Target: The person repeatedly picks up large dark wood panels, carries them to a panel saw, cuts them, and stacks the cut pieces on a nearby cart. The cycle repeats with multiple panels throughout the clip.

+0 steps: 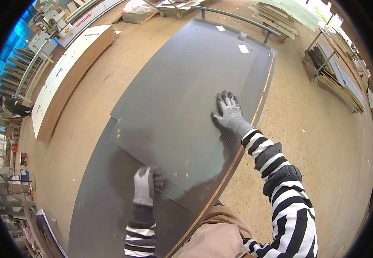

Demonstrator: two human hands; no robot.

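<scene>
A large dark grey panel point(169, 99) lies on top of another dark panel point(96, 202), set askew so its near left edge crosses the lower one. My right hand point(228, 112), in a grey glove with dark fingertips, rests flat on the upper panel near its right side, fingers apart. At the near edge of that panel, my left hand point(145, 182), gloved the same way, is closed with its fingers curled over the edge; the fingertips are partly hidden. Small drilled holes show near the panel's corner, and white labels point(243, 48) sit at its far end.
To the left stands a long stack of white-topped boards point(66, 73) with brown sides. A cart of panels point(339, 73) is at the far right. Beyond the panels runs a grey rail point(233, 16). Machinery point(51, 28) and a person point(16, 106) are at the far left.
</scene>
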